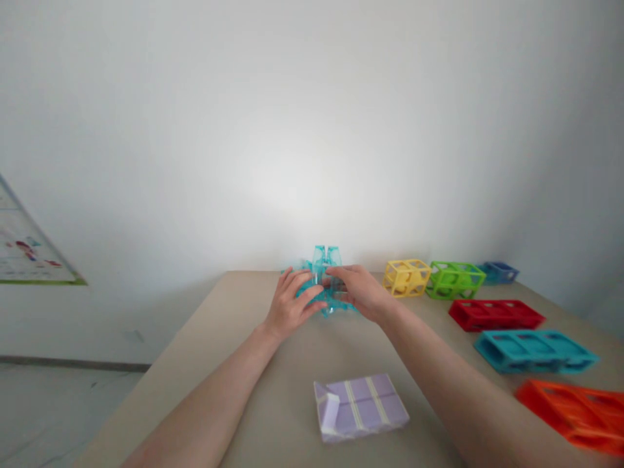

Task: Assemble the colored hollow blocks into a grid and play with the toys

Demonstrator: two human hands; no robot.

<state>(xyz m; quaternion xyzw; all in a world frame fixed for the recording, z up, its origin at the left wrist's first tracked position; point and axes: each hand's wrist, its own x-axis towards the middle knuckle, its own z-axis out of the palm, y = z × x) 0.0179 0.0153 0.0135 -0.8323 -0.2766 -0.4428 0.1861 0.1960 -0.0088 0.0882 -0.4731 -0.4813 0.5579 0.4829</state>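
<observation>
Toward the back of the table sits a cluster of see-through teal plastic pieces (319,257), with two upright parts rising from it. My left hand (290,305) curls round its left side, fingers bent and somewhat apart against the plastic. From the right, my right hand (361,291) pinches part of the cluster between thumb and fingers. Much of the cluster's lower part is hidden behind both hands. Closer to me lies a lilac box (365,406) with pale stripes and a raised flap at its left end.
Along the right side stand open-framed plastic blocks: yellow (407,278), green (455,281), blue (502,273), red (496,315), teal (536,351) and orange (575,413). A white wall (312,130) borders the back of the table (209,338). A poster (34,247) hangs at left.
</observation>
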